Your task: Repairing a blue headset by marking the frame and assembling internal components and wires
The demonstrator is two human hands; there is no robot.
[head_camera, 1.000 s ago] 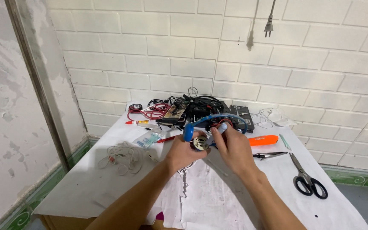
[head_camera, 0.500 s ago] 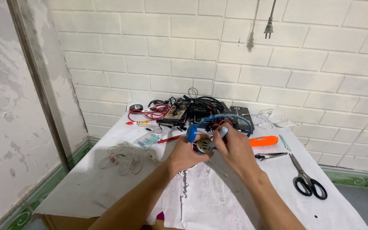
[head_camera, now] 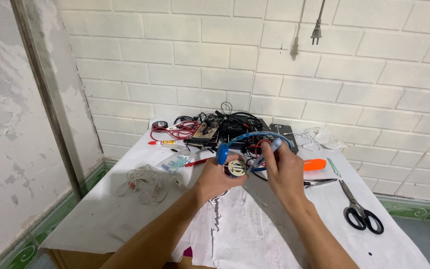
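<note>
A blue headset [head_camera: 253,140] with an arched band is held up over the white-covered table [head_camera: 100,214]. My left hand [head_camera: 219,178] grips its opened earpiece [head_camera: 237,168], a small round speaker part with a pale centre. My right hand [head_camera: 283,169] pinches the other side of the band next to thin red and blue wires. Both hands are close together above the middle of the table.
Black-handled scissors [head_camera: 358,213] lie at the right. An orange tool [head_camera: 314,164] and pliers [head_camera: 319,183] sit beside my right hand. A coil of white cord [head_camera: 145,182] lies left. Tangled red and black cables with boxes [head_camera: 210,128] crowd the back. A plug [head_camera: 316,31] hangs on the brick wall.
My hands and the headset stay in nearly the same place. The fingers have shifted slightly on the earpiece and the band.
</note>
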